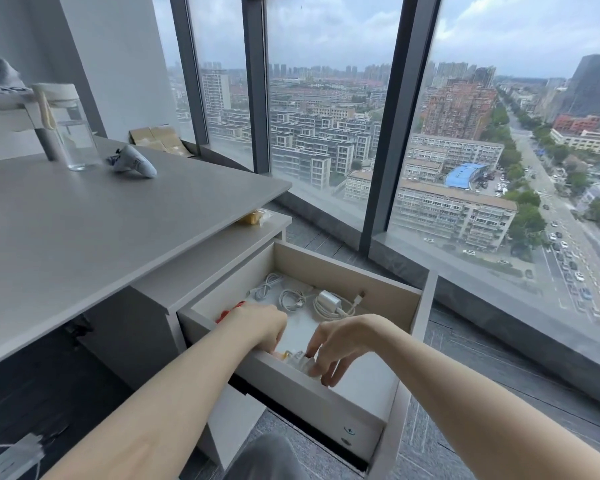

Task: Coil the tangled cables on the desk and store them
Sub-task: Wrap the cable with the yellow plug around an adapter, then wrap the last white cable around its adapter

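Note:
The open drawer (329,403) under the desk holds several coiled white cables: one at the back left (265,287), a second (293,299) beside it, and a third with a white charger block (329,303). A red item (231,308) lies at the drawer's left side. My left hand (257,325) and my right hand (340,344) both reach into the near end of the drawer. My right hand's curled fingers hold a small white bundle (300,360) with a yellow bit. My left hand's fingertips are hidden behind the drawer front.
The grey desk top (101,230) carries a clear water bottle (68,129) and a small white object (132,162). A yellow packet (255,216) lies on the cabinet top. Tall windows stand close beyond the drawer. A white cable lies at bottom left (11,455).

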